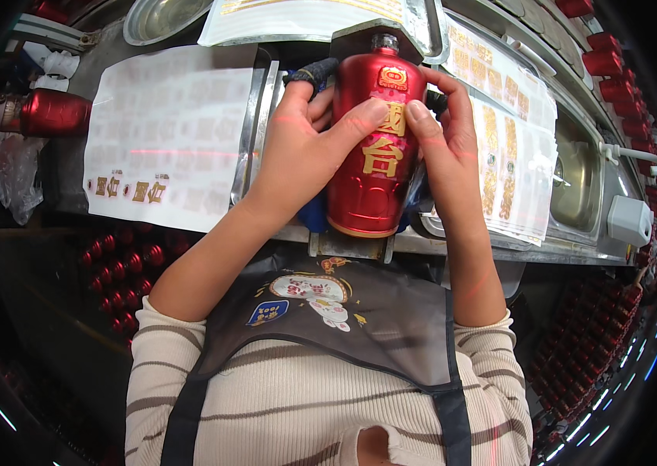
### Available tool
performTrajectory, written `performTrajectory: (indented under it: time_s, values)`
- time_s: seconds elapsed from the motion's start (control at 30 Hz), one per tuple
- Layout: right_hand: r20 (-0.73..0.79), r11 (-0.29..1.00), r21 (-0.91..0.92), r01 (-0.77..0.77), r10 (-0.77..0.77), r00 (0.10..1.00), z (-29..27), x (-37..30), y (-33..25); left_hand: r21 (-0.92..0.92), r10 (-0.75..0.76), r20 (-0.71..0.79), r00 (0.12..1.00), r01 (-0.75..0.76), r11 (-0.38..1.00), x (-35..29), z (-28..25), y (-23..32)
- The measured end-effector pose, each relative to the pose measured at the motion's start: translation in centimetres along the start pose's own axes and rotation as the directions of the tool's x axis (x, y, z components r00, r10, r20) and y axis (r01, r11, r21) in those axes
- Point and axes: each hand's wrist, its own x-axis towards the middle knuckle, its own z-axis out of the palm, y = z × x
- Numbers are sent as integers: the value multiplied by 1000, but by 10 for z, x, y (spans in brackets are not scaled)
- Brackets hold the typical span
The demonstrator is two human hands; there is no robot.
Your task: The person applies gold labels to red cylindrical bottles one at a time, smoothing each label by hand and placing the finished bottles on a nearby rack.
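A glossy red bottle (365,194) lies on its back in front of me, its dark neck pointing away. Gold raised characters and a small round gold emblem run down its face. From the left, my left hand (314,144) grips the bottle, its thumb pressed on the upper gold character. A dark cloth cover (314,73) is on one of its fingers. My right hand (446,128) wraps the other side, thumb on the same character's right edge. The fingers behind the bottle are partly hidden. Beneath the bottle is a metal stand (352,247).
A white sheet (165,109) with a few gold decals lies left, beside another red bottle (55,113). Decal sheets (503,140) lie right, before a metal sink (577,179). A metal bowl (163,19) stands at back left. Many red bottles (589,342) stand below at right.
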Motion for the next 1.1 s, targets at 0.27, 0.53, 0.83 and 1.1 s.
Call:
performTrajectory:
  time_s: [0.27,0.53,0.83,1.1]
  values:
    - [127,998,65,21,-30,991,-8,-25,12,178,-31,5,999,30,984,-32,-4,-4]
    - [144,994,107,27,-43,989,-6,-27,11,227,-23,31,999,15,974,-29,-8,-4]
    - [136,991,136,-13,-6,991,-5,-27,10,150,-34,34,999,29,988,-30,-11,-8]
    - [124,999,40,-1,-4,992,-10,-26,14,-62,-69,32,997,71,996,-29,-14,-10]
